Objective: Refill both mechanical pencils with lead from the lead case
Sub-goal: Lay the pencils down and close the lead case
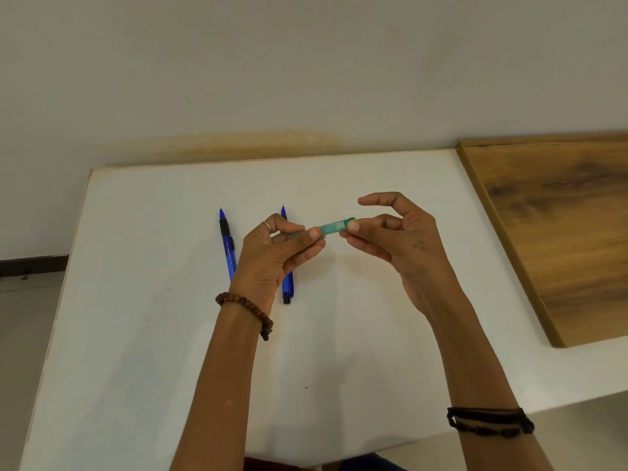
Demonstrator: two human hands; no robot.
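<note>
Both hands' fingers pinched the green lead case (334,227) above the table (170,334); two blue pencils (227,244) lay below.

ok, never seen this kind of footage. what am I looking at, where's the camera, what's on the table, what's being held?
There is no machine here: a person works with two bare hands. The single picture comes from a wide-angle camera worn on the person's head, looking forward and down, so the forearms reach in from the bottom edge.

The surface is a white table against a pale wall, with a brown wooden board lying at its right side. Two blue mechanical pencils with black grips lie on the table, tips pointing away: the left pencil in plain view, the right pencil partly hidden behind the left hand.

Held above the table is a small translucent green plastic lead case. The left hand pinches one end, the right hand pinches the other. Whether it is open cannot be told.
</note>
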